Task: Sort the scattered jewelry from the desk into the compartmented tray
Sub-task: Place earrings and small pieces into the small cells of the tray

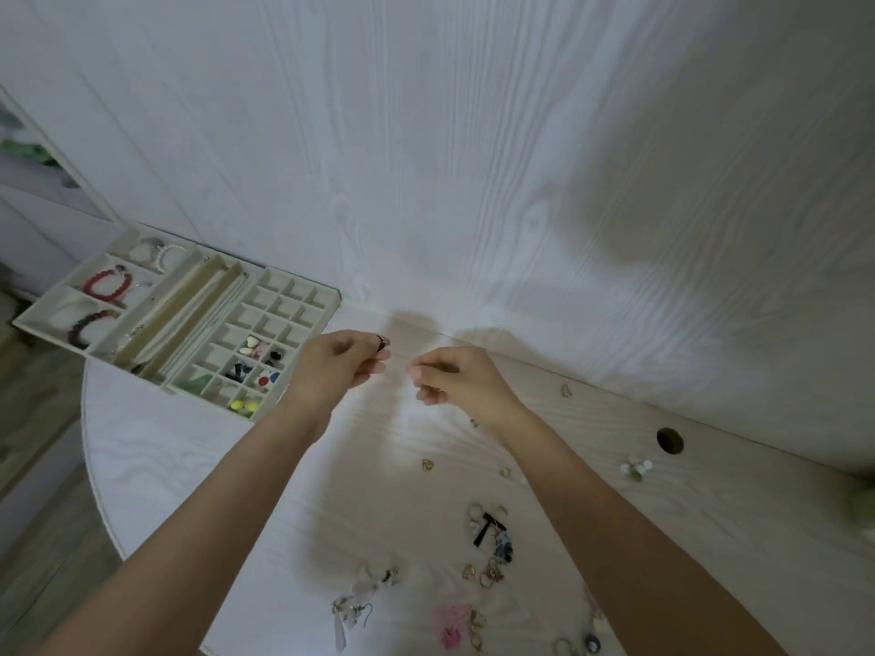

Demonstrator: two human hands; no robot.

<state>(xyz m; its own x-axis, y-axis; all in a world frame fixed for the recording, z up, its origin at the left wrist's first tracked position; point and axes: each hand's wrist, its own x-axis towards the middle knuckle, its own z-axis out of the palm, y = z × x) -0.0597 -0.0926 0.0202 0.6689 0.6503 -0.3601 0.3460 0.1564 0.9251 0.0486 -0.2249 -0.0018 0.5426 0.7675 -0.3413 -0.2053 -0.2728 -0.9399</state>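
- Pale wood-grain desk (pixel 199 471) runs up against a white wood-grain wall (pixel 473 134); a round hole (pixel 669 440) is cut into the desk at the right.
- At the far left of the desk sits the tray (pixel 326 303), its wide sections holding a red bracelet (pixel 106 285), a dark bracelet (pixel 87 326) and a white bead bracelet (pixel 165 257).
- Its grid of small cells has earrings in the nearer rows (yellow beads (pixel 244 406) nearest of all), while the farther cells look bare.
- Left hand (pixel 338 364) is raised just right of the tray, fingers curled, pinching a small ring (pixel 381 342) at the fingertips.
- Right hand (pixel 454 378) hovers close beside it with fingers curled; whether it holds anything I cannot tell.
- The two hands are near each other but apart.
- Loose jewelry (pixel 490 537) lies scattered on the near desk between and below the forearms: a black piece, gold hoops, a pink piece (pixel 452 624) and clear dangly earrings (pixel 352 608).
- A white-and-green cluster (pixel 636 468) lies near the hole.
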